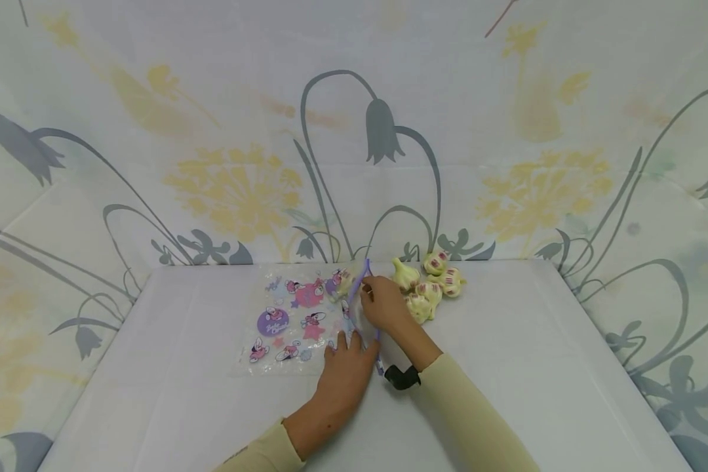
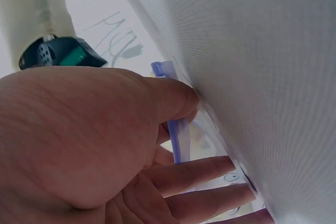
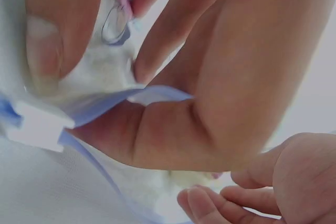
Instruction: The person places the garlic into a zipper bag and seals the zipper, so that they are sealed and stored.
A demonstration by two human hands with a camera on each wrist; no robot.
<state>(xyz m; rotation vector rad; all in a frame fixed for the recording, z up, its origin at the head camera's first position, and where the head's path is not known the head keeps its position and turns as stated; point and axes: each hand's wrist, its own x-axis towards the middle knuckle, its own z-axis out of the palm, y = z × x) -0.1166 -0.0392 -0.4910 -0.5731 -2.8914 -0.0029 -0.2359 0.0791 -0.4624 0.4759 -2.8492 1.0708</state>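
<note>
1. Nearest, two cream sleeves [image 1: 472, 419] reach in over a flat surface spread with white cloth [image 1: 171, 413]. The cloth makes a single pale worktop.
2. The left hand [image 1: 348, 367] rests at the near right part of the bag; its thumb and a fingertip pinch the purple edge, and three other fingers stretch out over the film.
3. One black device [image 1: 401, 377] is worn at the right wrist.
4. One clear bag [image 1: 295, 328] lies flat on the cloth, left of centre, printed with pink and purple cartoon patches. Its purple edge [image 1: 354, 295] faces right; the right wrist view shows two strips parted there, and one white slider [image 3: 37, 127].
5. The right hand [image 1: 383, 305] is curled narrow at the bag's mouth, pinching one purple strip, with a digit between the two strips.
6. Five pale garlic bulbs [image 1: 406, 275] can be counted in a touching cluster just beyond and right of the right hand. One more bulb [image 1: 345, 282] shows through the film; whether inside or behind it, I cannot tell.
7. Farthest, patterned fabric [image 1: 342, 196] closes off the back and both sides, white with grey drooping bellflowers. Two large yellow flower heads stand out on the back panel.
</note>
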